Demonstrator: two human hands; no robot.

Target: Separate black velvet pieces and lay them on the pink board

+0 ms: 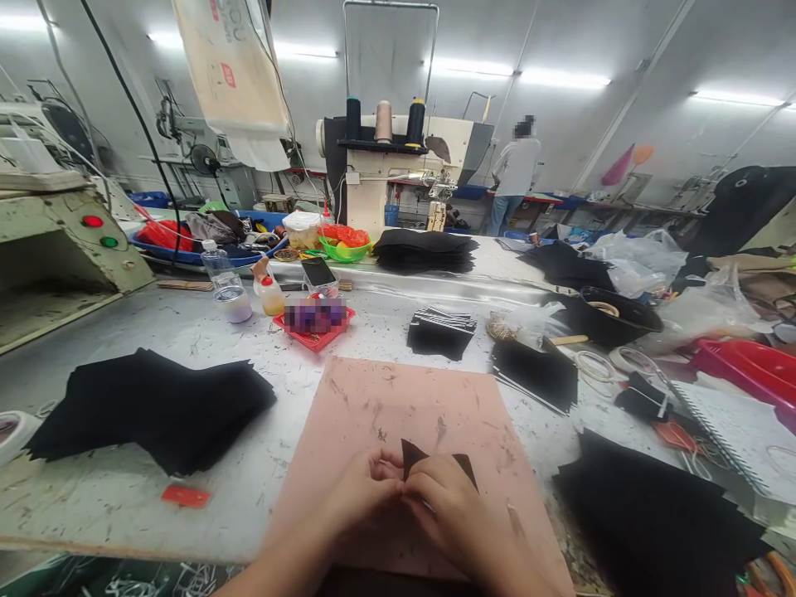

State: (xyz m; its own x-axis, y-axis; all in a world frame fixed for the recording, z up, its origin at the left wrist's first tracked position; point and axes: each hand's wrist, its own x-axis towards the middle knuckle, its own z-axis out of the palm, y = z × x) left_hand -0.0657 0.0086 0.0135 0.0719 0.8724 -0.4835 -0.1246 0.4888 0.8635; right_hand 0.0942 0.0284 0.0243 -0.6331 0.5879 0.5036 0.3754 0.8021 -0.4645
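Over the lower middle of a pink board (pixel 366 398), both hands meet at a small black piece of sheet material (pixel 412 455). My right hand (pixel 444 493) lies across the piece with its fingers bent round it, and a dark corner shows on either side. From the left, my left hand (pixel 373 479) has its fingertips pinched at the near left edge of the same piece. The two hands touch at the fingertips. Most of the piece is hidden under the right hand.
Stacks of black cut pieces lie left (pixel 143 406), right (pixel 652 514) and behind the board (pixel 441 333). A red basket (pixel 311 338), a clear bottle (pixel 227 286) and a spiral notebook (pixel 734 431) are on the table. A sewing machine (pixel 366 186) stands behind; a person (pixel 515 170) is farther back.
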